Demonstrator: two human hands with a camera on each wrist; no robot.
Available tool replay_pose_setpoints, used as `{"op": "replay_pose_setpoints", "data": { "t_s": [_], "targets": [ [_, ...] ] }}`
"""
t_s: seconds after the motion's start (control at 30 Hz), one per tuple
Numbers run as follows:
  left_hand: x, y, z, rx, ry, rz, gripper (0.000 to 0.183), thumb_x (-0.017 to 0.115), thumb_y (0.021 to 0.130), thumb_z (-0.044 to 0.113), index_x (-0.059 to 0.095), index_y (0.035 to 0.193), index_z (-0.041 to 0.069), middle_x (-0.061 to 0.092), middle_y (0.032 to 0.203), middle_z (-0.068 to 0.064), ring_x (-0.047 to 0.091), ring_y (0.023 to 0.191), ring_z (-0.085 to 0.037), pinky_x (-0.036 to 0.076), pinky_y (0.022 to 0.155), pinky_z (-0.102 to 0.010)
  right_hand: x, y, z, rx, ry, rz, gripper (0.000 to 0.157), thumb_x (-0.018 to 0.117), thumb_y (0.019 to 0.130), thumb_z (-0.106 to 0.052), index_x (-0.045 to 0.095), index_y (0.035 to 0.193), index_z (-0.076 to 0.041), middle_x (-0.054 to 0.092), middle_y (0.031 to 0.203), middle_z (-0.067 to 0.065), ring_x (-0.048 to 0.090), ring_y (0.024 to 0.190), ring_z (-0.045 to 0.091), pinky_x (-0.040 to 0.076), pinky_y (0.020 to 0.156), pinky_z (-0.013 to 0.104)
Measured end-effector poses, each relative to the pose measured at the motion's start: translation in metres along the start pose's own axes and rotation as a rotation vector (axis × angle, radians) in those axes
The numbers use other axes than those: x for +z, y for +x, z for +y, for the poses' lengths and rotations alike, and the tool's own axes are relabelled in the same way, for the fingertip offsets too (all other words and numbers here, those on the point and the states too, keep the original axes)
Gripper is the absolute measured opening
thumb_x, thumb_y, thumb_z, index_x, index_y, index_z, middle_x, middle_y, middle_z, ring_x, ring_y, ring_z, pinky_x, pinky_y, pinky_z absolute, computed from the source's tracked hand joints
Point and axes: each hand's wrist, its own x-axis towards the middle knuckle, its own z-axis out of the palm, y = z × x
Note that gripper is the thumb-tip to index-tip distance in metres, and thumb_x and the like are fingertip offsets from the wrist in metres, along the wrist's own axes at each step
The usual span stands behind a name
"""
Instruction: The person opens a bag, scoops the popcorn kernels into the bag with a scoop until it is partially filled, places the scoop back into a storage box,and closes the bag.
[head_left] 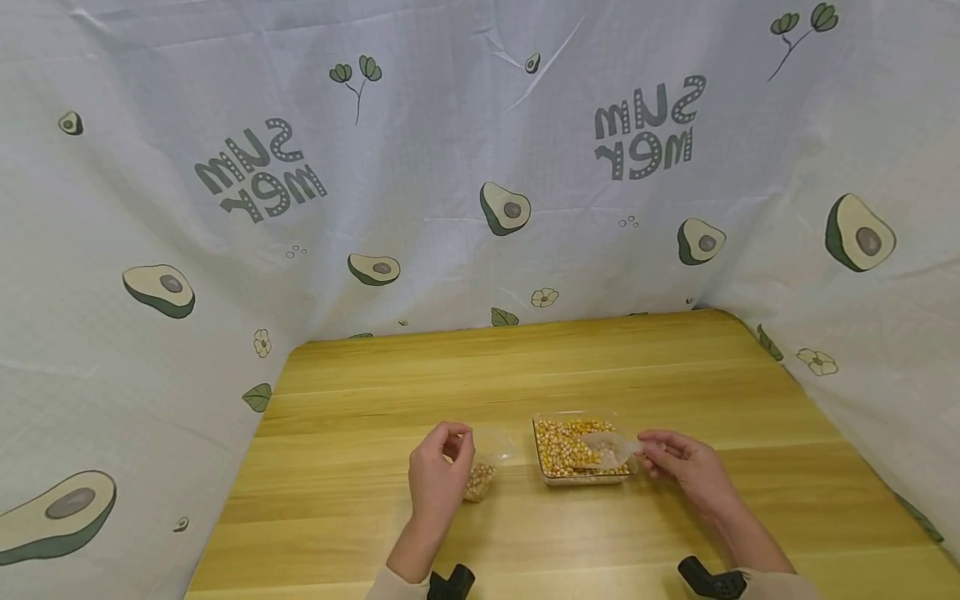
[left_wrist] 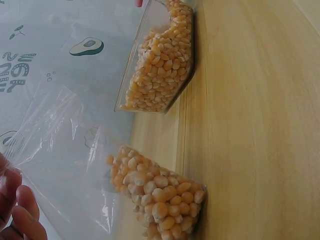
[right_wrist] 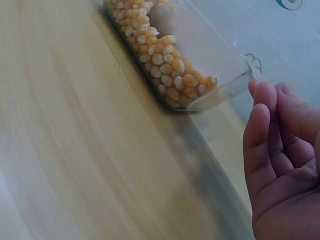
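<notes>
My left hand [head_left: 441, 475] pinches the upper edge of a clear plastic bag [left_wrist: 55, 165]. Corn kernels [left_wrist: 160, 200] fill the bottom of this bag, which stands on the table. To its right is a clear rectangular container [head_left: 588, 481] holding many more corn kernels [head_left: 557, 443]. A translucent scoop [head_left: 611, 450] lies over the kernels at the container's right side. Between thumb and fingertips, my right hand [head_left: 692, 468] holds the scoop's handle end, just outside the right wall. The scoop's front part sits down among the kernels.
The wooden table [head_left: 420, 375] extends behind and to both sides of the hands. A white cloth [head_left: 427, 167] printed with avocados hangs along its back and sides. Black wrist mounts [head_left: 712, 579] show at both sleeves.
</notes>
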Motion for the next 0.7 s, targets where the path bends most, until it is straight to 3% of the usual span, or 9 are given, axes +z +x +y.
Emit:
{"op": "replay_pose_setpoints", "data": {
  "t_s": [0.57,0.7],
  "targets": [
    [-0.0003,0.0009,-0.0031,-0.003,0.007,0.002,0.006,0.071,0.087,0.007,0.073,0.086,0.012,0.063,0.063,0.005,0.056,0.057,-0.001,0.045,0.051,-0.019,0.0016,-0.001,-0.001,0.051,-0.002,0.027,0.019,0.06,0.099,-0.01,0.07,0.114,-0.002,0.074,0.088,-0.01,0.067,0.074,0.005,0.057,0.067,0.023],
    [-0.0008,0.001,-0.0031,-0.01,0.007,-0.002,0.007,0.071,0.087,0.007,0.073,0.086,0.013,0.063,0.063,0.005,0.056,0.057,0.0,0.044,0.051,-0.019,0.0018,-0.0024,-0.0005,0.05,0.009,0.035,0.016,0.061,0.099,-0.01,0.072,0.11,-0.009,0.074,0.088,-0.01,0.066,0.074,0.005,0.057,0.067,0.023]
  ]
}}
